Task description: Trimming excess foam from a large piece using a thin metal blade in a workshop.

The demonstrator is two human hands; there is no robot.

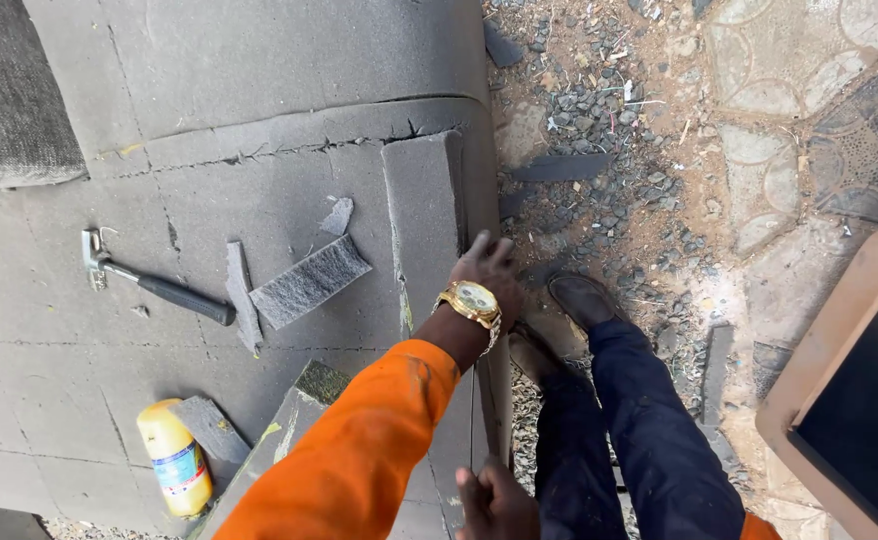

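Note:
My left hand point(487, 270), with a gold watch on the wrist and an orange sleeve, lies flat with fingers spread on the near end of a thick grey foam strip point(421, 215). That strip lies along the right edge of a large grey foam sheet point(239, 60). At the bottom of the view my right hand point(496, 503) is closed on the sheet's right edge; part of it is cut off by the frame. My legs in dark blue trousers and dark shoes point(581, 298) stand on the gravel just right of the sheet.
A hammer point(154, 286) lies on the sheet at left, beside several foam offcuts point(309, 281). A yellow bottle point(175, 458) lies near the bottom left. A grey fabric cushion point(9, 95) is top left. Gravel point(599, 140), patterned paving point(809, 120) and a wooden-framed dark panel point(839, 400) are at right.

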